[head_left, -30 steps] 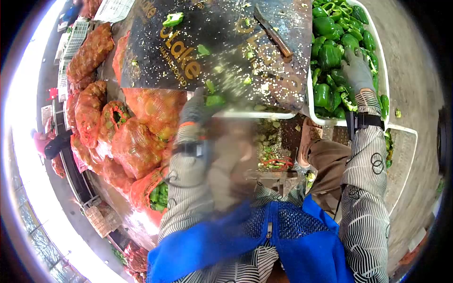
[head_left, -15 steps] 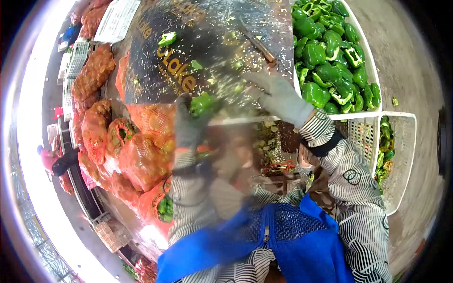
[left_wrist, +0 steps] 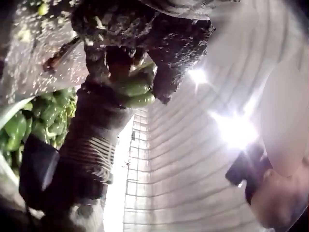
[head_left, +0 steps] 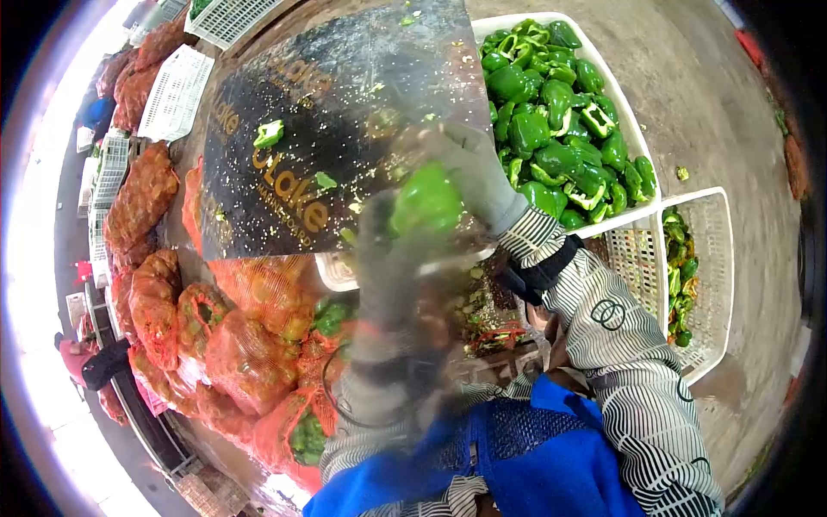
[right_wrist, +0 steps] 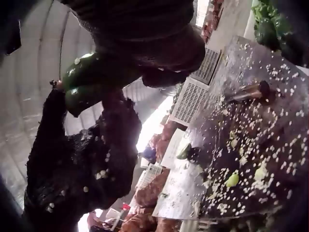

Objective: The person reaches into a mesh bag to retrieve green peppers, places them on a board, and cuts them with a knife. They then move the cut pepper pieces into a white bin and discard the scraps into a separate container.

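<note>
A green bell pepper (head_left: 431, 200) is between my two gloved hands, above the near edge of a dark printed board (head_left: 258, 207). My left hand (head_left: 379, 250), blurred in the head view, holds it from the left; in the left wrist view the pepper (left_wrist: 135, 89) shows beside that glove's fingers. The right hand (head_left: 474, 172) grips its other side, fingers curled over the pepper (right_wrist: 84, 77) in the right wrist view. Pale seeds and a cut pepper piece (head_left: 269, 133) lie on the board. A knife (right_wrist: 248, 92) lies there too, hidden in the head view.
A white crate (head_left: 642, 138) full of green peppers stands right of the board. Below it, another white crate (head_left: 719, 284) holds pepper scraps. Red mesh sacks (head_left: 250, 353) are piled at the left, with white crates (head_left: 177, 95) beyond. A person (head_left: 82, 358) is at far left.
My right hand has left the peppers in the crate and come left over the board to the pepper at my left hand. The left hand has brought that pepper rightward. The head view has shifted.
</note>
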